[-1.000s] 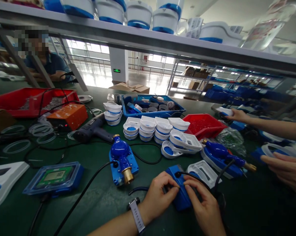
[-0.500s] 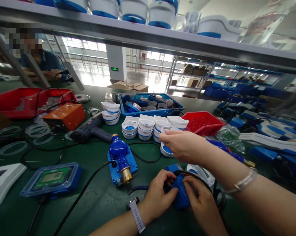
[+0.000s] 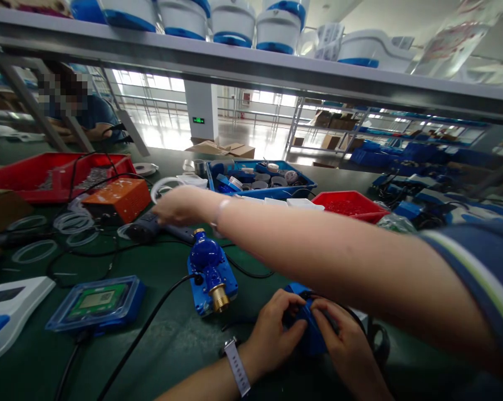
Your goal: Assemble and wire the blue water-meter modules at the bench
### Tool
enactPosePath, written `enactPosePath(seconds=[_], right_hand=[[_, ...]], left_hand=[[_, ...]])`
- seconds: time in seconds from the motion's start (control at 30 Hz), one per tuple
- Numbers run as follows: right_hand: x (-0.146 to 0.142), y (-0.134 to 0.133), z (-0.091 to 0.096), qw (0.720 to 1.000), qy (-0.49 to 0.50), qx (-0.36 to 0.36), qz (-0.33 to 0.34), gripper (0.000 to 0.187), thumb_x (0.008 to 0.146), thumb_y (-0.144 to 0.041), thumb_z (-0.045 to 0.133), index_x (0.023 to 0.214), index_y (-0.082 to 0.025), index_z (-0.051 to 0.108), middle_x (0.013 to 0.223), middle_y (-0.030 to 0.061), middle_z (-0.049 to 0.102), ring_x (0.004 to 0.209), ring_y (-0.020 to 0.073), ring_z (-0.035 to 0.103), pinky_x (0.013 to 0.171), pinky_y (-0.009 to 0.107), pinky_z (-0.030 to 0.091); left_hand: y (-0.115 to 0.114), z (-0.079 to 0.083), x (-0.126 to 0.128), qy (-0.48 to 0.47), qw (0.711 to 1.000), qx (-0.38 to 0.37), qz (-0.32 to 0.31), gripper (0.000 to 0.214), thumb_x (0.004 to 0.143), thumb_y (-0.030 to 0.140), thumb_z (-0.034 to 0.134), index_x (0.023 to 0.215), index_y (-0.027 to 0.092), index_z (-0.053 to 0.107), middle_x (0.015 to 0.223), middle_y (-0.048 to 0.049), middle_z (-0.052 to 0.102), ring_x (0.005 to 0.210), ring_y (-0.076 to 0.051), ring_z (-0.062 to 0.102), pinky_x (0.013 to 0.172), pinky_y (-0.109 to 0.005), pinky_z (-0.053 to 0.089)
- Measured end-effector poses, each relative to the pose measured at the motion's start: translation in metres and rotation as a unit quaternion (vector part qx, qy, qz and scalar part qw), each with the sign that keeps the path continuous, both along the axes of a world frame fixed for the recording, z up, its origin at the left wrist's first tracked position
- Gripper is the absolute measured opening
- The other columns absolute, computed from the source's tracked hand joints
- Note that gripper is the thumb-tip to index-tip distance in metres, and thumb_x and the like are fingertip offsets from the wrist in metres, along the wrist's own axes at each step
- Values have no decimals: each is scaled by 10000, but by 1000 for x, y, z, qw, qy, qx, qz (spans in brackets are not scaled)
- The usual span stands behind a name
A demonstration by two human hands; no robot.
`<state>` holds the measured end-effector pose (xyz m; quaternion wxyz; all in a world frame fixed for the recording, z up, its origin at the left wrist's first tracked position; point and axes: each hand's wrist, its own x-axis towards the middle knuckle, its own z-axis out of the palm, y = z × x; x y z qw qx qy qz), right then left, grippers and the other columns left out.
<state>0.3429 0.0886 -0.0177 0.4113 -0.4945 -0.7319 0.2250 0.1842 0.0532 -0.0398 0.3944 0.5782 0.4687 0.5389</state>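
Observation:
Near the front of the table, my left hand (image 3: 274, 331) and my right hand (image 3: 345, 340) are closed on a blue plastic housing (image 3: 314, 337). The fingers and thumb of my left hand grip its left side, while my right fingertips press its right top. A black cable (image 3: 351, 314) runs over the housing beside my right hand. My fingers hide much of the housing. Left of my hands lies a blue valve body with brass threaded ends (image 3: 205, 256) on a blue box. Further left rests a clear-lidded blue box with a green circuit board (image 3: 97, 301).
A co-worker's arm (image 3: 318, 250) stretches across from the right, its hand (image 3: 180, 206) by a white ring (image 3: 166, 186). Behind stand a blue bin (image 3: 268, 192), red bins (image 3: 351, 206), an orange box (image 3: 118, 197) and a dark heat gun (image 3: 145, 225). A shelf (image 3: 235, 61) hangs overhead.
The co-worker's arm has swept left across the table, from above the white cups to near the heat gun. My hands keep nearly the same hold on the housing. The view has shifted slightly.

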Motion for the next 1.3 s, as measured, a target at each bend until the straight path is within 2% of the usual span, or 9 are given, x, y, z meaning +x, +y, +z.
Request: enactPosePath(seconds=[0.07,0.13,0.23,0.37,0.53,0.67,0.83,1.17,1.3], right_hand=[[-2,3,-2,999,-19,5,32,317,933,-487,532,864,-222,690,955,77,680,911,275,637,856,415,523],[-4,5,-4,998,-41,15,52,316,924,-441,475,839,-223,688,943,91,692,939,298,631,877,435,508],[-7,4,-7,995,-74,45,42,293,923,-347,402,874,-212,657,994,109,686,998,299,615,876,441,503],[-8,3,-8,990,-115,70,36,283,931,-362,393,879,-217,631,1068,127,662,1052,317,593,917,464,482],[-7,1,-5,991,-110,38,71,275,945,-311,343,870,-223,592,1056,114,660,1068,292,588,913,448,481],[-5,1,-2,994,-84,-5,75,268,941,-349,362,851,-228,584,1067,108,655,1097,285,567,921,424,468],[-3,4,7,992,-68,-62,90,286,920,-382,379,792,-232,585,1158,109,609,1166,300,515,983,459,408],[-7,6,14,991,-69,-54,101,273,893,-373,430,765,-225,619,1130,109,613,1160,314,510,989,469,391],[-2,5,21,989,-60,-80,113,280,889,-402,465,750,-227,632,1145,96,607,1147,308,507,1008,456,362]], left_hand=[[-1,3,-1,5,1000,-7,-3,294,770,61,589,1039,177,616,962,-34,587,884,-168,560,808,-277,452],[-1,5,-2,4,1000,-9,-7,296,772,58,584,1040,180,612,971,-33,582,896,-165,557,818,-275,451],[-1,6,-2,0,1000,-10,-7,298,769,57,584,1040,181,609,972,-31,579,895,-161,552,818,-272,449],[-2,6,-1,-2,1000,-6,-7,294,770,59,581,1037,179,605,957,-26,577,875,-156,544,809,-270,449],[-1,7,-2,-2,1000,-5,-6,290,760,59,587,1026,174,606,954,-28,573,872,-156,549,810,-270,456],[-1,7,-3,-5,1000,-1,-8,292,758,71,602,1033,172,608,952,-30,575,874,-159,553,812,-273,458],[-2,8,-4,-7,1000,-4,-12,295,760,75,607,1040,166,611,967,-37,577,882,-162,557,820,-273,461],[-1,8,-4,-6,1000,1,-8,293,757,69,605,1033,164,615,946,-35,575,869,-163,558,815,-275,462],[-1,8,-4,-4,1000,0,-6,288,756,62,603,1025,165,615,947,-33,574,872,-162,557,817,-275,460]])
